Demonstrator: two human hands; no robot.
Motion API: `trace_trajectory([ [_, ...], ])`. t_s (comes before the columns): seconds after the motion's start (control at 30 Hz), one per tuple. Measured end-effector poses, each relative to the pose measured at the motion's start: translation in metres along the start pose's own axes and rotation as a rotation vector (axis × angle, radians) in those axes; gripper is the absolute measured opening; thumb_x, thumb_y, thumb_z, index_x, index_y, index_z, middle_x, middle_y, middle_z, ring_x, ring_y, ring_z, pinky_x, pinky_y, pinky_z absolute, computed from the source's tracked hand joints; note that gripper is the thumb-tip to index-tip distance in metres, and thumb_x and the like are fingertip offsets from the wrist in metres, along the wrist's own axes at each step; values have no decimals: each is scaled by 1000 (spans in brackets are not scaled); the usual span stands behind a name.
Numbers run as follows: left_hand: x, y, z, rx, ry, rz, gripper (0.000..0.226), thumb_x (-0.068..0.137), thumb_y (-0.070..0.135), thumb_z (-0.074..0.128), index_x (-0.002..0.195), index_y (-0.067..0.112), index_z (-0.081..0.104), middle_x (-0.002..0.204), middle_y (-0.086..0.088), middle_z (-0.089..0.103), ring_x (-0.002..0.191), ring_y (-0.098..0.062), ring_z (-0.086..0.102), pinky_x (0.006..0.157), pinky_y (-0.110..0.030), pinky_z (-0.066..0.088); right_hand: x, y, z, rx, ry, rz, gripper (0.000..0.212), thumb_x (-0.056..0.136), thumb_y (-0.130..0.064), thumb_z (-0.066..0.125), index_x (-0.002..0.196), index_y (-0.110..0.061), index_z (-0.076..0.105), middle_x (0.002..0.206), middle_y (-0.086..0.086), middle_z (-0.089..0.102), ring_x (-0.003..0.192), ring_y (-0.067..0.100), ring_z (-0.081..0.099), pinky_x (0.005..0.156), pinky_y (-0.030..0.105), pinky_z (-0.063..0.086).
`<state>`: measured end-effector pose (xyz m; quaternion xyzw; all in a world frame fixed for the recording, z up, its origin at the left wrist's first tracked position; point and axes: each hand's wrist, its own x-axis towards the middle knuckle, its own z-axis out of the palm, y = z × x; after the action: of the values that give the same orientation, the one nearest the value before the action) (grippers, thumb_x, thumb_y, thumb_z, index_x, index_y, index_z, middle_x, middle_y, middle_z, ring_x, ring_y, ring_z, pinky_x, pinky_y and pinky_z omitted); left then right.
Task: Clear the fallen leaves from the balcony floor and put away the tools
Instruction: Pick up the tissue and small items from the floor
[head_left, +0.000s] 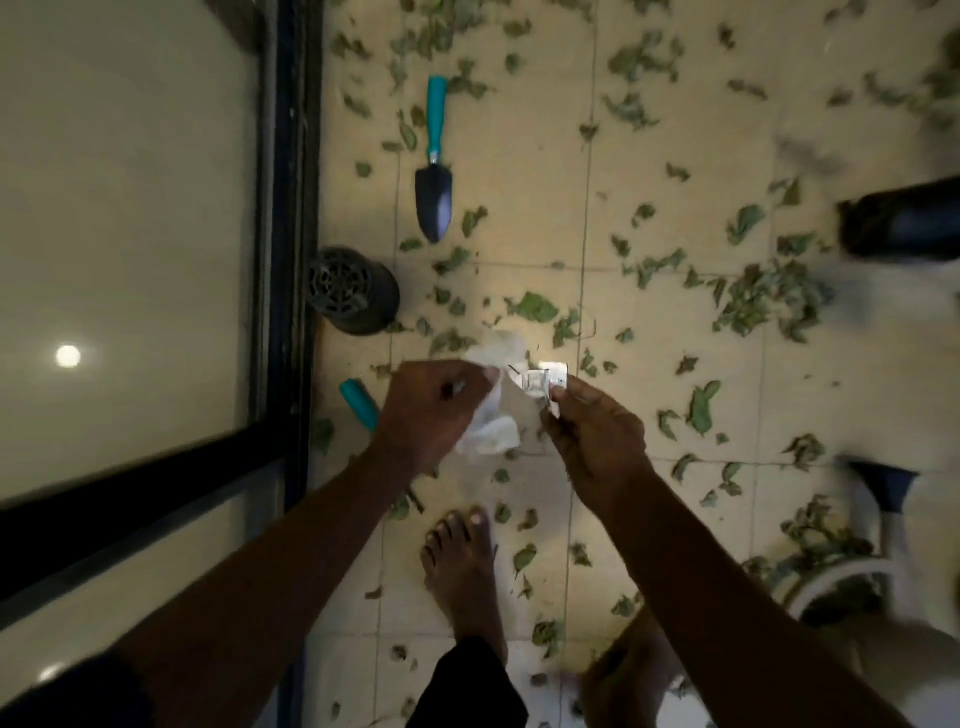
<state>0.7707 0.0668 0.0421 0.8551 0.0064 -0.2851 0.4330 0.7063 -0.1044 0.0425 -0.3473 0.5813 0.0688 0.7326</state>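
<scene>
Your left hand has its fingers curled round a crumpled white sheet (plastic or paper, hard to tell). Your right hand pinches a small pale packet between thumb and fingertips. On the tiled floor, the trowel lies at 12 o'clock from your hands and a toppled black pot at 10. A second teal handle shows at 9, partly hidden by your left hand. Leaves lie scattered all round, thickest toward 2 o'clock.
</scene>
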Motion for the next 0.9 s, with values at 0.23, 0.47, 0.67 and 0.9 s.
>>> trace_trajectory([
  [0.23, -18, 97, -27, -411, -1, -98, 17, 88, 14, 82, 105, 16, 81, 98, 0, 80, 90, -19, 77, 77, -35, 61, -61, -56, 67, -136, -83, -210, 18, 84, -8, 82, 101, -3, 79, 100, 21, 77, 99, 41, 73, 93, 55, 59],
  [0.47, 2, 190, -53, -487, 115, -129, 18, 84, 5, 84, 101, 11, 78, 92, -6, 80, 86, -26, 78, 70, -34, 62, -89, -149, 83, -211, -231, -250, 4, 87, -7, 79, 90, -7, 81, 94, 23, 77, 95, 43, 74, 93, 60, 58],
  [0.67, 29, 304, -70, -611, 57, -170, 62, 82, -7, 80, 135, 20, 62, 116, -9, 76, 103, -28, 75, 74, -35, 64, -108, -258, 74, -306, -270, -396, 14, 85, 5, 79, 87, -7, 72, 75, 6, 72, 66, 13, 63, 65, 32, 54],
  [0.9, 31, 524, -110, -349, -148, 132, 39, 90, -13, 69, 120, 12, 72, 101, 16, 77, 91, 6, 71, 75, -16, 56, -217, -451, 65, -461, -282, -637, 27, 85, 17, 64, 99, -4, 75, 78, -1, 73, 64, 5, 66, 62, 29, 56],
])
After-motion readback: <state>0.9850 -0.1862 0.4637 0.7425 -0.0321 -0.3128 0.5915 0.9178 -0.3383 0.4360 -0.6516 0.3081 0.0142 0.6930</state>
